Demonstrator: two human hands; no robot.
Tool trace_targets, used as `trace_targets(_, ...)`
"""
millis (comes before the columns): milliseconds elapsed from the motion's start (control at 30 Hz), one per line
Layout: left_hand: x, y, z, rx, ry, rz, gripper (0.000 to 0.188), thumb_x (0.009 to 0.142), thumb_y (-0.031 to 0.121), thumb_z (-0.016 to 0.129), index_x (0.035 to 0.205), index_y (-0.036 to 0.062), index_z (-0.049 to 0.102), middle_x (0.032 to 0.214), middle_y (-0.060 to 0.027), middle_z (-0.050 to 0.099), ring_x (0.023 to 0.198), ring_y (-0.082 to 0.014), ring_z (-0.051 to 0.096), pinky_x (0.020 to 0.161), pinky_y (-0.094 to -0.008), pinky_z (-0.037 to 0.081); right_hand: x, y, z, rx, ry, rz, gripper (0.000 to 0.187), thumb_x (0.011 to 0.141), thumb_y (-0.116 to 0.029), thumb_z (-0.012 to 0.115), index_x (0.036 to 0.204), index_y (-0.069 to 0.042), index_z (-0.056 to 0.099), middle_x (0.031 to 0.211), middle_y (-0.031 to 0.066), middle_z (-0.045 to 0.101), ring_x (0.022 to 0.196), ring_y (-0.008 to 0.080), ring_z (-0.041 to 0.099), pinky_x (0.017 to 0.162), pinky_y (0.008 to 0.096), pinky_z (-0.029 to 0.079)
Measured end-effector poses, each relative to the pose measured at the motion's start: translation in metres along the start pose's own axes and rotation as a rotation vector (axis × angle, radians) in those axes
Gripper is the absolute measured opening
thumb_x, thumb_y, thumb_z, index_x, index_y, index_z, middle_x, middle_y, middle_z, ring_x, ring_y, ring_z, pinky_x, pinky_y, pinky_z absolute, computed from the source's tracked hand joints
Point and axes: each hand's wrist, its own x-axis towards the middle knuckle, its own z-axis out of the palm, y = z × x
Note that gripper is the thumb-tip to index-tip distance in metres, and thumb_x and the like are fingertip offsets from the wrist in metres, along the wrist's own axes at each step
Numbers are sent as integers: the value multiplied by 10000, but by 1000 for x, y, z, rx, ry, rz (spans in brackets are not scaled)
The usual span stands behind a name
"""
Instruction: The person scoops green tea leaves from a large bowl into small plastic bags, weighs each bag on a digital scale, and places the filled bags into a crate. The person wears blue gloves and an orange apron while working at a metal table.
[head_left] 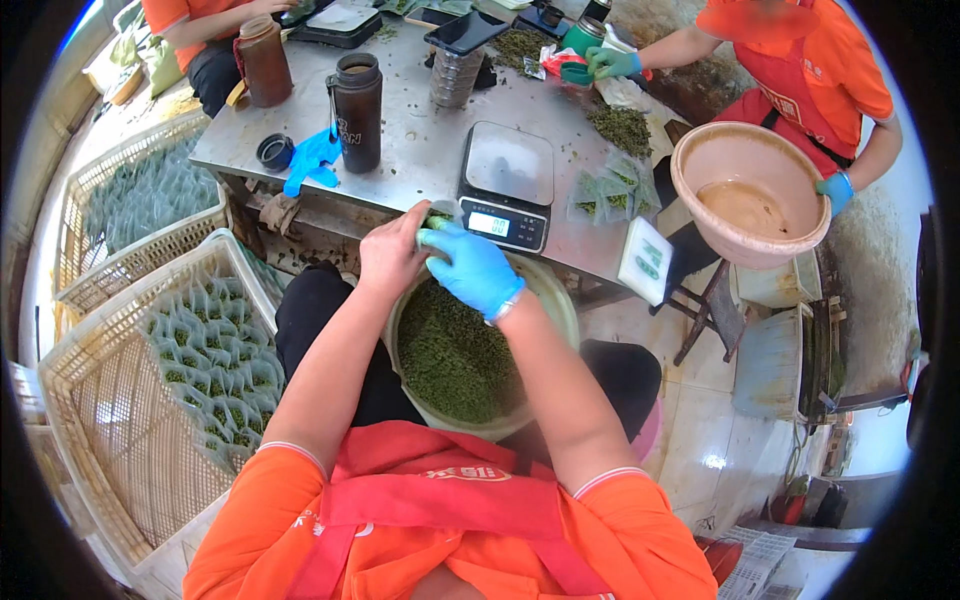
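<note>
Both hands meet over a pale tub (560,300) that stands between my knees, heaped with small green peppercorn-like grains (455,350). My bare left hand (392,252) is closed on a small clear plastic bag (440,214) with green contents. Against the bag's near side, my right hand (475,268), in a blue glove, has its fingers closed too. Just beyond them on the metal table sits a digital scale (510,165), its pan bare and its display lit. My fingers partly hide the bag.
Left of me, a cream plastic crate (110,400) holds rows of filled bags (225,360); another crate (75,270) stands behind. A dark flask (357,115), a blue glove (313,160) and filled bags (610,190) lie around the scale. At right a co-worker holds a pink basin (700,160).
</note>
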Motion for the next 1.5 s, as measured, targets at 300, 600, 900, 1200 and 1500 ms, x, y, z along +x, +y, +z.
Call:
trace_targets(300, 10, 3, -7, -194, -120, -555, 670, 712, 517, 674, 1232, 141, 481, 1050, -127, 646, 956, -303, 618, 817, -378, 471, -48, 106, -66, 674, 670, 713, 573, 881, -122, 514, 1402, -118, 276, 1156, 158, 539, 610, 160, 623, 467, 233, 483)
trace_targets(600, 10, 4, -10, -164, -146, -491, 748, 684, 587, 664, 1231, 111, 480, 1025, -137, 649, 948, -310, 619, 824, -378, 463, -16, 147, -90, 710, 847, 708, 261, 905, -123, 480, 1113, -6, 585, 787, 105, 642, 483, 160, 610, 390, 229, 428)
trace_targets(900, 9, 8, -13, -157, -144, -469, 715, 729, 592, 619, 1227, 96, 489, 976, -160, 652, 910, -329, 622, 786, -400, 465, -1, 63, -40, 593, 482, 500, 326, 883, -52, 536, 1203, 9, 529, 878, 50, 639, 627, 103, 608, 583, 223, 498)
trace_targets(1200, -25, -34, -10, -537, 133, -268, 420, 929, 375, 469, 1165, 39, 558, 844, -165, 638, 702, -236, 634, 633, -374, 494, -142, 55, 51, 317, 242, 571, 413, 816, -190, 648, 1197, -58, 559, 1015, 159, 654, 868, 234, 654, 779, 324, 498)
trace_targets(1500, -123, -32, -195, -497, 230, -532, 315, 951, 261, 459, 1130, 44, 600, 755, -54, 649, 644, -116, 614, 599, -272, 493, -178, 52, 100, -200, -402, 597, 569, 765, -354, 651, 1210, -32, 500, 1068, 240, 597, 957, 393, 583, 832, 457, 461)
